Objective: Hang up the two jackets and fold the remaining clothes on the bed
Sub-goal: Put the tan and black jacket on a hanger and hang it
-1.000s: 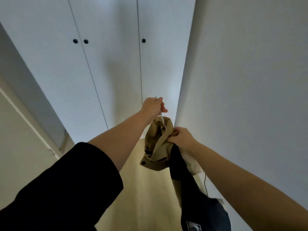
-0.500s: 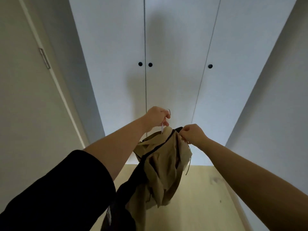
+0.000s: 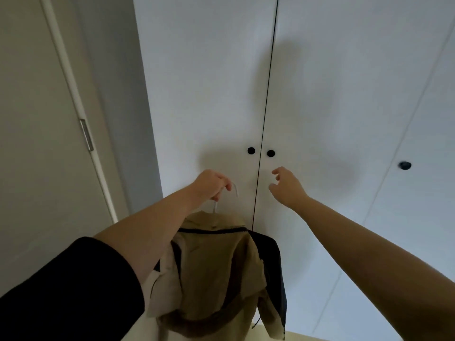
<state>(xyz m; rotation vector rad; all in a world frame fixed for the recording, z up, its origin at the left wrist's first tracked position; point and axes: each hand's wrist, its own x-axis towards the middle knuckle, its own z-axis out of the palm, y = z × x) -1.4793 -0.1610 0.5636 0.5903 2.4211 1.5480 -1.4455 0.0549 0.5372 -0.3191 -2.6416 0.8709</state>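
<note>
Two hands: left hand [image 3: 212,184] grips a thin wire hanger [image 3: 222,196] bearing a floppy tan jacket [image 3: 211,271]; right hand [image 3: 288,187] loosely spread, empty.

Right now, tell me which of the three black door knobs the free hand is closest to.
The knob just right of the door seam: the right hand reaches just beneath it. The knob left of the seam sits slightly farther; the far-right knob is well away.

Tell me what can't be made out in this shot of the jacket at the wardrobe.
- Inside of the wardrobe, head view: its doors are closed.
- The hanger: only the hook shows, gripped by the left hand; the tan jacket covers the rest.
- The jacket's lower part: cut off by the bottom edge.
- The bed and other clothes: out of frame.
- What the open right hand is reaching for: unclear.
</note>
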